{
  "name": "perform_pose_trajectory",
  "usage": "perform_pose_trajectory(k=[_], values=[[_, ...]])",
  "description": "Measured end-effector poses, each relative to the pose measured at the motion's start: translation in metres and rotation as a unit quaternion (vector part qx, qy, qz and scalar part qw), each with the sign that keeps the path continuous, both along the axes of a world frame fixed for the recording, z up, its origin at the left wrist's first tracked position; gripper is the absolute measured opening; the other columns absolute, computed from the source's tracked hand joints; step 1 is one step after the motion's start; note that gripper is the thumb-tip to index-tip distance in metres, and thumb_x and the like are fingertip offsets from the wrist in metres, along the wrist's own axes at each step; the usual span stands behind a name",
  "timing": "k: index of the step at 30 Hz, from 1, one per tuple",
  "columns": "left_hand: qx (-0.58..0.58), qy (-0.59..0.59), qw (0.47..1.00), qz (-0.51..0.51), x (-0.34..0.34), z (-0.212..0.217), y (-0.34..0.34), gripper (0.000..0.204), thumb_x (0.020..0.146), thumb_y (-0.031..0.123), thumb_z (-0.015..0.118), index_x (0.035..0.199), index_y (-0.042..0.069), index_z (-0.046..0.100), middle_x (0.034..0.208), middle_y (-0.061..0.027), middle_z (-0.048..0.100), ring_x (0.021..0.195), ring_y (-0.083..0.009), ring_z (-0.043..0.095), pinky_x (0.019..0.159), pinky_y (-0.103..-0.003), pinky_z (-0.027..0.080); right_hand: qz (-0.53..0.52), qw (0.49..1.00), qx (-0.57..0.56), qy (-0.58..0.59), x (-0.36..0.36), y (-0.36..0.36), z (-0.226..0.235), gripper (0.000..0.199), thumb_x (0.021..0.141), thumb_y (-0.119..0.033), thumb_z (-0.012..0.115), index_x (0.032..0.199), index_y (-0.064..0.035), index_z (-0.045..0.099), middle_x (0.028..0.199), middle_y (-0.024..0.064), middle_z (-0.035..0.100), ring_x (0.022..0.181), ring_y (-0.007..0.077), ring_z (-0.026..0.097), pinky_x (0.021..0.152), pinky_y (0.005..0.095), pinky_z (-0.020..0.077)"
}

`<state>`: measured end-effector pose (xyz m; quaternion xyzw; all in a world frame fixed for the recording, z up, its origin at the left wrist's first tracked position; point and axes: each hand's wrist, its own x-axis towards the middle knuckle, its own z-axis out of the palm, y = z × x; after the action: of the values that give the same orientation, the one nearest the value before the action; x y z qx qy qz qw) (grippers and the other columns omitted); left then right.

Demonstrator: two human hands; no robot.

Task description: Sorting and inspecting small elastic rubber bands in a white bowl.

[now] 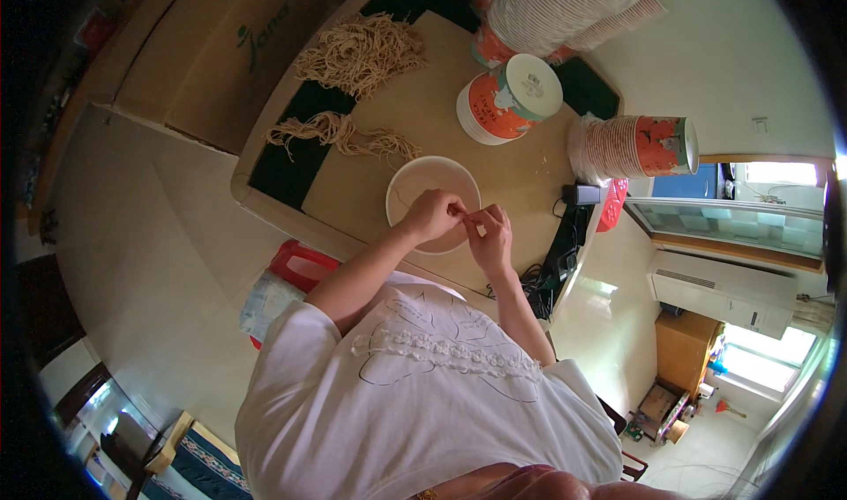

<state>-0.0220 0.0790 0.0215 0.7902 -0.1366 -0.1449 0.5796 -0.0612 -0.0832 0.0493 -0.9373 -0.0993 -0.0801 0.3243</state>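
Note:
A white paper bucket point(408, 172) stands with its mouth up at the near edge of the table, in front of my body. Over its right rim my left hand point(432, 214) and my right hand point(490, 238) meet, thumbs and fingertips pinched together. A thin beige cord, faint against the bucket's inside, runs toward the fingers; its end between them is too small to make out. Beyond the bucket lies a small bunch of beige cords point(340, 133), and farther off a bigger tangled heap of cords point(366, 55).
Printed orange-and-white buckets point(494, 108) stand at the far right, before tall wrapped bucket stacks point(560, 11). Another stack point(631, 145) lies on its side at the right edge. A black adapter point(580, 195) and cables point(538, 279) lie nearer. A cardboard box point(203, 68) stands left.

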Motion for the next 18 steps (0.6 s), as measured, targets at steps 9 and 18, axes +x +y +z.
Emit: perform_pose_trajectory(k=[9, 18], values=[[-0.067, 0.0, 0.998, -0.007, 0.002, -0.001, 0.003, 0.011, 0.075, 0.011, 0.068, 0.085, 0.006, 0.07, 0.078, -0.0116, 0.069, 0.075, -0.025, 0.068, 0.07, -0.035, 0.053, 0.003, 1.0, 0.001, 0.021, 0.001, -0.003, -0.001, 0.007, 0.073, -0.004, 0.068, 0.078, -0.0056, 0.063, 0.078, 0.0103, 0.057, 0.077, 0.0305, 0.056, 0.071, 0.0404, 0.0438], [0.011, 0.016, 1.0, 0.009, -0.001, 0.002, 0.0, 0.011, 0.074, 0.015, 0.07, 0.081, 0.007, 0.07, 0.076, -0.0104, 0.069, 0.073, -0.0261, 0.068, 0.067, -0.036, 0.053, 0.016, 1.0, -0.002, 0.011, 0.0, 0.001, 0.004, 0.006, 0.073, -0.004, 0.067, 0.076, -0.0055, 0.063, 0.078, 0.011, 0.057, 0.078, 0.0308, 0.055, 0.07, 0.0404, 0.0432]])
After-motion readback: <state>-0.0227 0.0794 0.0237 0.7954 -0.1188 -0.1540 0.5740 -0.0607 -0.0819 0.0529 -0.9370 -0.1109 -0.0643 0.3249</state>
